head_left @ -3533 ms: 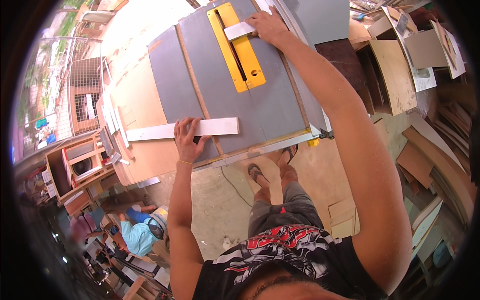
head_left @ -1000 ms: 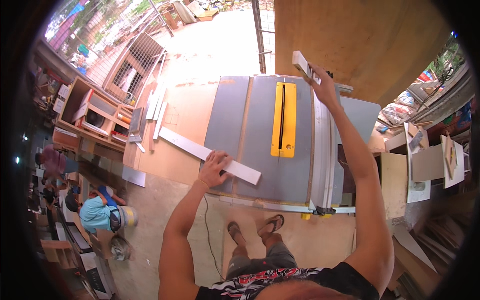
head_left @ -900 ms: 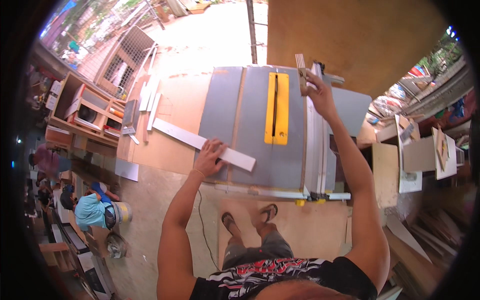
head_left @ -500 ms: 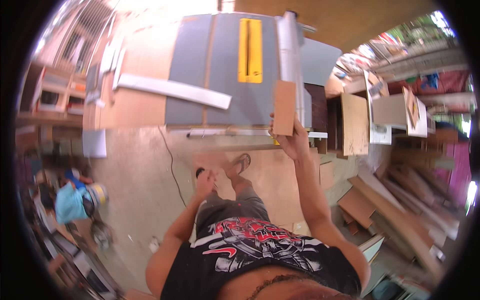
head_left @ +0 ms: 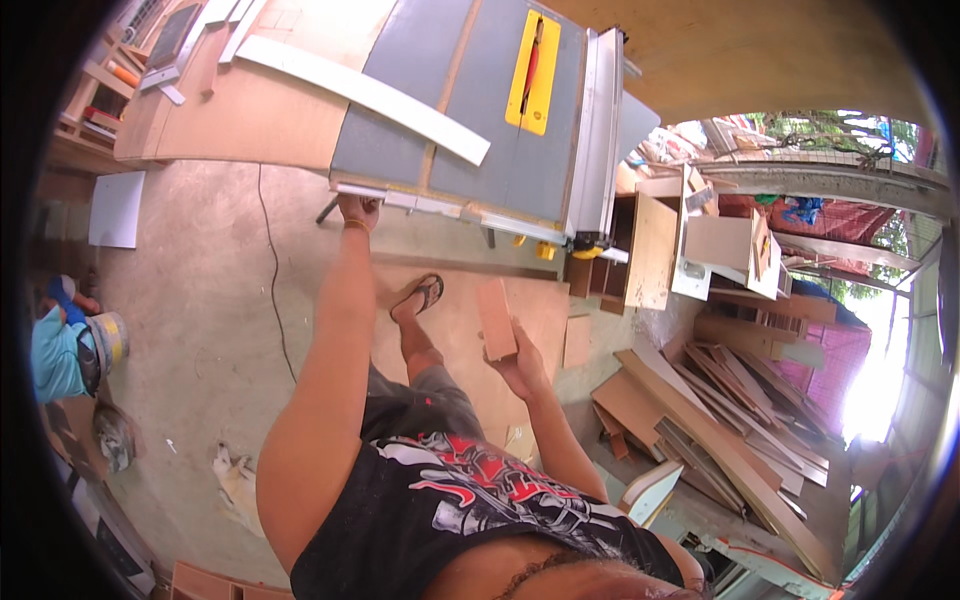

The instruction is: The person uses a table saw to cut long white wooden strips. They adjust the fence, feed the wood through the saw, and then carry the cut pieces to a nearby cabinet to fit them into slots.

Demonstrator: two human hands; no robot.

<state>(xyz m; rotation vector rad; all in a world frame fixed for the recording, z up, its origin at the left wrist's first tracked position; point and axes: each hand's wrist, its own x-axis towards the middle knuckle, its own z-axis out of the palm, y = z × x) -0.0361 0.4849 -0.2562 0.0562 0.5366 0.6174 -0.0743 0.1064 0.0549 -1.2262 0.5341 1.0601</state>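
Observation:
My right hand (head_left: 520, 365) grips a small rectangular piece of wood board (head_left: 496, 318) by its lower end, held upright in front of my legs. My left arm stretches forward to the table saw (head_left: 400, 150). At its front rail (head_left: 460, 207), near the left end, my left hand (head_left: 358, 212) reaches just under the edge. Its fingers are partly hidden there, and what they touch does not show. A yellow insert plate (head_left: 534, 75) with a reddish blade in its slot lies in the grey saw top. The metal rip fence (head_left: 594, 130) stands right of it.
A long white strip (head_left: 370, 95) lies across the saw top and the wooden side table (head_left: 250, 120). A black cord (head_left: 270, 250) runs over the floor. Offcut boards (head_left: 720, 430) are piled at right. A person in light blue (head_left: 60, 350) is at far left, a dog (head_left: 237, 480) lower left.
My left hand has gone from beside my thigh forward to the saw's front rail. My right hand has drawn the wood piece back from the fence toward my body. The view has shifted.

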